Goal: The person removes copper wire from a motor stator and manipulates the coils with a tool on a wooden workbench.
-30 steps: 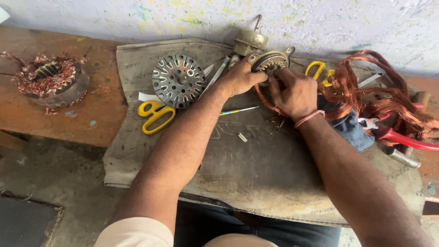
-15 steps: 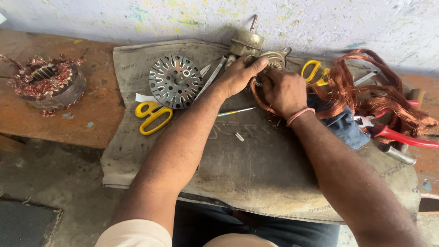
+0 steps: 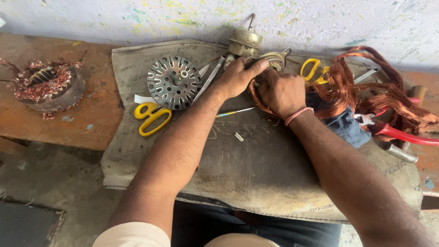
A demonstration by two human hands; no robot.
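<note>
My left hand steadies the stator at the far edge of the cloth on the worktop; my right hand is closed on its copper coil. Best to brace firmly and pull evenly, I judge, sparing the wire.

Single head-worn view, steeply down and close over the cloth-covered bench toward the wall

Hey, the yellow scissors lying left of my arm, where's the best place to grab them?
Probably by the yellow loop handles of the yellow scissors, coming from above on the near side. The loops lie flat and exposed on the cloth, while the blades point away, tucked under the slotted metal disc.
</note>
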